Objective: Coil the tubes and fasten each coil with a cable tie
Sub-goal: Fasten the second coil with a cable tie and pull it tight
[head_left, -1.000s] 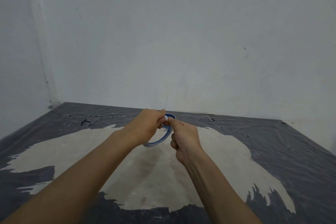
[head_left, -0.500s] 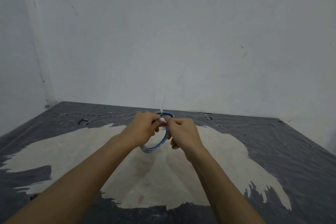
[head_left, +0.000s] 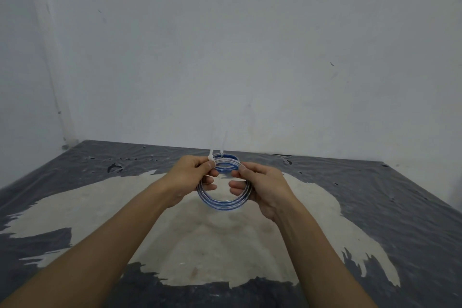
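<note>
Head view. Coil (head_left: 223, 204) of clear tube with a blue stripe along it, several turns laid close into one round ring, held upright and face-on above the surface (head_left: 375, 195). Left hand (head_left: 190, 175) at the ring's upper left, fingers (head_left: 203, 165) curled and pinching the turns right where a white cable tie (head_left: 211, 157) wraps them. Two thin white tails sticking up from that spot. Right hand (head_left: 265, 185) at the upper right, thumb and forefinger pinching the tube, other fingers bent behind the ring. Smaller blue loop (head_left: 226, 169) just behind the top; cannot tell whether part of the same coil. Below, dark wrinkled sheet with a large pale patch; behind, a plain grey wall (head_left: 250, 57).
</note>
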Tool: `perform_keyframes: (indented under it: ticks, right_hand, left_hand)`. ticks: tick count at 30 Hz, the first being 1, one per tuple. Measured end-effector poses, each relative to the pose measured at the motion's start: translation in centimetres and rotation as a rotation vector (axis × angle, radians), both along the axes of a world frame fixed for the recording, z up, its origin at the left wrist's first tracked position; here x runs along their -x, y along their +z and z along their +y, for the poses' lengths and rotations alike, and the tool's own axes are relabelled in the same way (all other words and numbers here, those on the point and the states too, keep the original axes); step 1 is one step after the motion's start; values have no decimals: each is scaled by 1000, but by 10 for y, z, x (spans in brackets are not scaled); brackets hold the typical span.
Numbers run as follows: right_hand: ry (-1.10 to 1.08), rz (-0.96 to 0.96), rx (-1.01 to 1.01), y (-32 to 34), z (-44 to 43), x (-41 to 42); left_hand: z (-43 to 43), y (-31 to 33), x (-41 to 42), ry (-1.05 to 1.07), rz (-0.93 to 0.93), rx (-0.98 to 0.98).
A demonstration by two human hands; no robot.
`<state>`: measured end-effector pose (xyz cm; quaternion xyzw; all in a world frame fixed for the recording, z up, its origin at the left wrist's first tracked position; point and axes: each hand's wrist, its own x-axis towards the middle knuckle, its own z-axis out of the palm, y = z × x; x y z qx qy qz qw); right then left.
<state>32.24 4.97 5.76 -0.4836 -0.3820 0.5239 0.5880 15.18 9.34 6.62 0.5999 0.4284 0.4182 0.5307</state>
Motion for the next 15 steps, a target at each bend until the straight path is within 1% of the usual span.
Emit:
perform_keyframes:
  ticks: [1, 4, 6, 8, 9, 12, 13, 15]
  right_hand:
    - [-1, -39, 16, 1, 1, -1]
    - [-27, -246, 55, 1, 2, -6]
    - [-3, -301, 35, 1, 1, -6]
    - [41, -269, 8, 1, -1, -5]
    - [30, -217, -6, 0, 0, -3]
    - [-68, -8, -34, -3, 6, -2]
    - [-82, 23, -38, -3, 7, -1]
    - [-69, 19, -34, -4, 5, 0]
  left_hand:
    - [-1, 0, 0, 3, 24, -17]
    - [-4, 3, 2, -38, 63, -35]
    - [-6, 5, 2, -108, 123, -32]
    - [-7, 5, 0, -146, 149, -6]
    - [-7, 5, -2, -134, 124, 24]
    - [-5, 3, -5, -58, -34, 191]
    - [-5, 3, -6, -45, -87, 240]
    - [-6, 2, -7, -28, -157, 280]
